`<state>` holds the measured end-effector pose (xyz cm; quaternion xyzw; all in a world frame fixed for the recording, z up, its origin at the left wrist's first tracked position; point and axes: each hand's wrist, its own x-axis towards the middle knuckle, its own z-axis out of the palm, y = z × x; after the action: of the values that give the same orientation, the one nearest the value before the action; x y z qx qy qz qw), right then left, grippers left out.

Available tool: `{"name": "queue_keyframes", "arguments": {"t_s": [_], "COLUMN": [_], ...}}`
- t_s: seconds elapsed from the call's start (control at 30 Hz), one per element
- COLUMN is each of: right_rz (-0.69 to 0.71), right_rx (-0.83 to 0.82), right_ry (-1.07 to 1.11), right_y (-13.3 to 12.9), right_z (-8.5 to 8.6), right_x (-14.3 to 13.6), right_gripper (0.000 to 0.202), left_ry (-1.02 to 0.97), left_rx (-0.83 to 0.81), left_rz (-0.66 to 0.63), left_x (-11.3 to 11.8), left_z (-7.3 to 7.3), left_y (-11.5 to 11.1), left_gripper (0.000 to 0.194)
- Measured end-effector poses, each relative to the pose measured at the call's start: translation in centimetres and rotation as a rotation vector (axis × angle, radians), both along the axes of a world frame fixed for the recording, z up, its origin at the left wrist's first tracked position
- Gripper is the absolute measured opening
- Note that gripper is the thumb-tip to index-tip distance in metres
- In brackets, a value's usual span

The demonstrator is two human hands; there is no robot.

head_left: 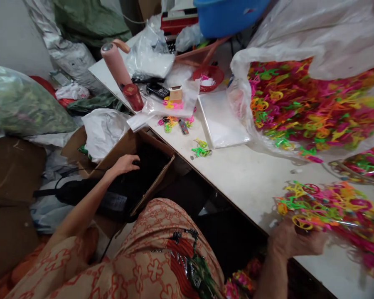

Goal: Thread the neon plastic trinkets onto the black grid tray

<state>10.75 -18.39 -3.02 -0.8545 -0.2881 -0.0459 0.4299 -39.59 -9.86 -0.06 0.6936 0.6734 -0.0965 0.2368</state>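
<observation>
The left hand [124, 164] is extended into the open cardboard box [143, 166] that stands on the floor against the near edge of the counter [246, 174]. Its fingers are curled loosely over dark contents inside the box; whether anything is gripped cannot be told. The right hand [291, 241] is placed at the near edge of the counter, with its fingers closed on the end of a clear bag of neon plastic shapes [336, 211] that lies on the counter.

Behind this bag, on the far side of the counter, a large open sack of the same shapes [302, 108] is found. A flat stack of clear bags [221, 120] lies left of the sack. A few loose shapes [201, 149] lie near the counter's left edge, and a pink roll [116, 62] and a red cup [133, 96] stand further along it.

The right fingertips are blurred. The box contents are too dark to identify. The bag is cut off at the right frame edge.
</observation>
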Motion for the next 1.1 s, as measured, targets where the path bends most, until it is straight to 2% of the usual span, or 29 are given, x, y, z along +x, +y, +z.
{"name": "queue_keyframes", "arguments": {"t_s": [0.1, 0.17, 0.23, 0.33, 0.43, 0.53, 0.6, 0.67, 0.77, 0.87, 1.0, 1.07, 1.1], "right_rz": [-0.01, -0.043, -0.082, -0.101, -0.084, -0.063, -0.063, -0.042, 0.072, 0.216, 0.343, 0.379, 0.398], "right_rx": [0.049, 0.064, 0.069, 0.099, 0.127, 0.141, 0.149, 0.147, 0.105, 0.028, -0.075, -0.101, -0.101], "right_ry": [0.004, 0.028, 0.056, 0.082, 0.083, 0.079, 0.067, 0.056, 0.085, 0.149, 0.188, 0.206, 0.227], "right_y": [-0.1, -0.1, -0.1, -0.2, -0.4, -0.2, -0.1, -0.3, -0.9, -1.3, -1.8, -2.3, -2.5], "right_z": [0.0, 0.1, 0.3, 0.4, 0.2, -0.5, -0.9, -0.9, 0.1, 1.3, 2.2, 2.6, 2.7], "right_x": [0.1, 0.2, 0.2, 0.2, 0.3, 0.7, 0.9, 0.8, 0.2, 0.4, 2.0, 2.7, 2.9], "right_gripper": [0.026, 0.026, 0.025, 0.025, 0.026, 0.025, 0.025, 0.024, 0.018, 0.015, 0.016, 0.017, 0.016], "left_ry": [-0.106, -0.258, -0.394, -0.586, -0.861, -1.138, -1.323, -1.433, -1.447, -1.419, -1.349, -1.207, -1.095], "left_rx": [0.372, 0.662, 0.858, 0.983, 0.996, 0.904, 0.708, 0.436, 0.055, -0.164, -0.308, -0.27, -0.19], "left_rz": [0.157, 0.274, 0.332, 0.433, 0.62, 0.779, 0.853, 0.848, 0.716, 0.515, 0.278, 0.183, 0.112], "left_x": [1.1, 2.7, 4.3, 5.7, 5.9, 6.2, 7.5, 10.3, 16.2, 22.7, 29.6, 31.4, 31.8], "left_z": [3.2, 5.2, 6.7, 8.0, 8.2, 8.1, 7.9, 7.3, 5.7, 3.5, 0.9, 0.2, 0.0], "left_y": [1.3, 1.9, 2.3, 3.1, 3.9, 4.3, 4.2, 3.6, 2.2, 0.8, 0.3, 0.6, 0.8], "left_gripper": [0.024, 0.021, 0.017, 0.011, 0.015, 0.019, 0.025, 0.034, 0.045, 0.054, 0.081, 0.089, 0.088]}}
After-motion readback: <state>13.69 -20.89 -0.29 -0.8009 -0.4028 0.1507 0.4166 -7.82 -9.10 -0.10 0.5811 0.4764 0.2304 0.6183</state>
